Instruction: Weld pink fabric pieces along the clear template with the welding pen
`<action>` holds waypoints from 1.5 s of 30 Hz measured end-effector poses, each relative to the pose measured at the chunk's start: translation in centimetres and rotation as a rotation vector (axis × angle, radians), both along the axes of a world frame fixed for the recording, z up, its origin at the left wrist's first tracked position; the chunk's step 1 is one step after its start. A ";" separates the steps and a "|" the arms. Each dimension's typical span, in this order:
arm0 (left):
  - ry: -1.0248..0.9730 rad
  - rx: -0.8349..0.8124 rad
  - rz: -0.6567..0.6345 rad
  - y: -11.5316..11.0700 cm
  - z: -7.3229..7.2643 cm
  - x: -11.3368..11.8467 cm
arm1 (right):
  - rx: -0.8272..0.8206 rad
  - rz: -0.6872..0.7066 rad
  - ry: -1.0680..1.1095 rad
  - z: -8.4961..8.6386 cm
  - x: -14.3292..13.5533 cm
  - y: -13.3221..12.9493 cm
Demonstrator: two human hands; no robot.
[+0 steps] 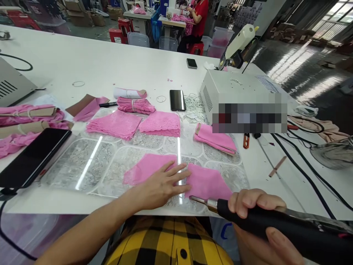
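Note:
My left hand lies palm down with its fingers spread, over the right part of a pink fabric piece, its fingertips reaching a second pink piece. My right hand is wrapped round a black-handled tool. The tool's metal tip is at the lower left corner of the second piece. Both pieces lie on a clear patterned mat. Behind them sit two stacks of pink fabric and a folded pink bundle.
A grey box stands at the back right, with a glue gun above it. Black cables cross the right side. A large black phone is at the left; another phone lies mid-table. A person in red sits farther back.

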State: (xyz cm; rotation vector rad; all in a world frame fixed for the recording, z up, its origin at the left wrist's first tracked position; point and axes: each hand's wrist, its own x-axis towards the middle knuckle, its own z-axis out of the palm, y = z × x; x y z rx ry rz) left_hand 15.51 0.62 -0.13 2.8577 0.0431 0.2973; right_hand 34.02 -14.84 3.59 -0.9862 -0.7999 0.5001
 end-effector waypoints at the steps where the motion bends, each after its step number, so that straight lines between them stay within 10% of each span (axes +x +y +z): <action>1: -0.002 0.001 0.002 0.0 -0.1 0.0 | -0.002 -0.003 0.007 0.0 -0.2 0.1; 45: -0.147 -0.022 0.044 0.0 0.2 -0.2 | 0.016 0.073 0.007 0.3 -0.7 0.3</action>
